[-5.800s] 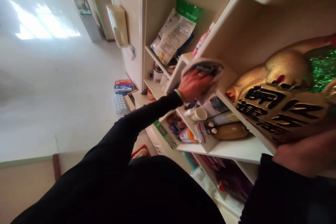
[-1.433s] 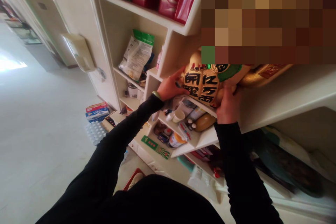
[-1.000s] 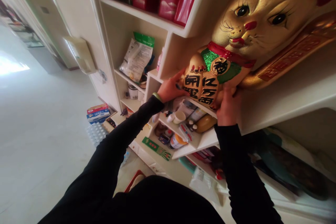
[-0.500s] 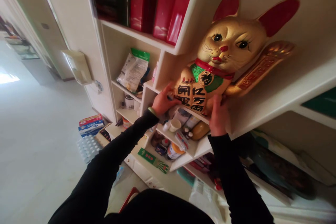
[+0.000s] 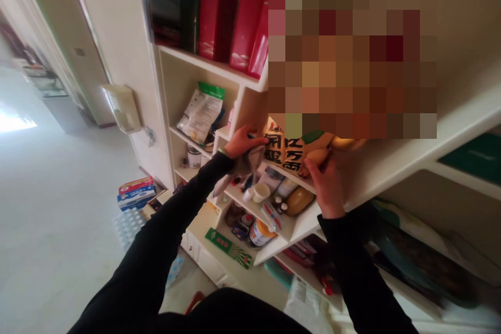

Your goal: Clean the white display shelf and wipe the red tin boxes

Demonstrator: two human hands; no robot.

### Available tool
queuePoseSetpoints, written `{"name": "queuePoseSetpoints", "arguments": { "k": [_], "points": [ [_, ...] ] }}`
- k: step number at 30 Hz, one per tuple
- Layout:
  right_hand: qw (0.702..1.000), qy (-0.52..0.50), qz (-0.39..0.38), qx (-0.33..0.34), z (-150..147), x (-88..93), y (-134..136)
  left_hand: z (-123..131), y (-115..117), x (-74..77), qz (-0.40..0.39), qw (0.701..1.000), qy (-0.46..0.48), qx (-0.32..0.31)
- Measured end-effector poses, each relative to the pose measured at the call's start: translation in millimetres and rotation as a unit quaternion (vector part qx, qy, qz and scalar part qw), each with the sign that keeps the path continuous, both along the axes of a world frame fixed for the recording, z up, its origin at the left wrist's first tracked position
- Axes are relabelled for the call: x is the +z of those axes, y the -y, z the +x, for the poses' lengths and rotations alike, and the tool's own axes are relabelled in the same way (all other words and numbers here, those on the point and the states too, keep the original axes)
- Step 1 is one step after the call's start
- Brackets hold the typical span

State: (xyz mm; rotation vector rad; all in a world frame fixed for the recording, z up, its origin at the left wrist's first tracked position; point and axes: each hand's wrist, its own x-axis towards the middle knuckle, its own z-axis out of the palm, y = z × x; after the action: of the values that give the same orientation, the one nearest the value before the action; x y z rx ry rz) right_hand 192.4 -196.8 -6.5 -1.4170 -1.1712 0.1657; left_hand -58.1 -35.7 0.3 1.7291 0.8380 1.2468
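A golden lucky cat figurine (image 5: 284, 148) with black characters on its front stands on a shelf of the white unit. Its upper part is hidden by a blurred block of squares. My left hand (image 5: 245, 143) is at its lower left side, fingers closed on a greyish cloth (image 5: 254, 162) that hangs below them; the fingertips reach the figurine's edge. At the lower right, my right hand (image 5: 327, 182) grips the figurine's base with thumb and fingers.
Red boxes (image 5: 217, 21) fill the upper left compartment. A plastic packet (image 5: 201, 112) lies in the one below. Under the figurine are a white cup (image 5: 261, 192), small bottles and an orange-lidded jar (image 5: 260, 232). A green box (image 5: 228, 247) lies on the lower ledge.
My left hand has shifted slightly down and left, and more of the cloth shows under it. My right hand sits a little lower on the figurine. The view has tilted slightly.
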Motion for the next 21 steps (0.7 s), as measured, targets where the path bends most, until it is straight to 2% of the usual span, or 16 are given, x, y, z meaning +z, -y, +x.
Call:
{"name": "queuePoseSetpoints", "arguments": {
  "k": [5,11,21],
  "points": [
    [0.999,-0.043,0.012,0.022,1.1,-4.1,-3.7,-2.6,-5.7,0.3,0.01,0.997,0.007,-0.071],
    [0.997,-0.062,0.041,0.022,-0.3,-7.1,-9.0,1.0,2.0,-0.8,0.015,0.999,0.027,-0.044],
    [0.994,-0.087,0.067,0.011,-2.9,-10.8,-12.5,2.7,6.3,0.1,0.026,0.999,0.018,-0.04]
  ]
}}
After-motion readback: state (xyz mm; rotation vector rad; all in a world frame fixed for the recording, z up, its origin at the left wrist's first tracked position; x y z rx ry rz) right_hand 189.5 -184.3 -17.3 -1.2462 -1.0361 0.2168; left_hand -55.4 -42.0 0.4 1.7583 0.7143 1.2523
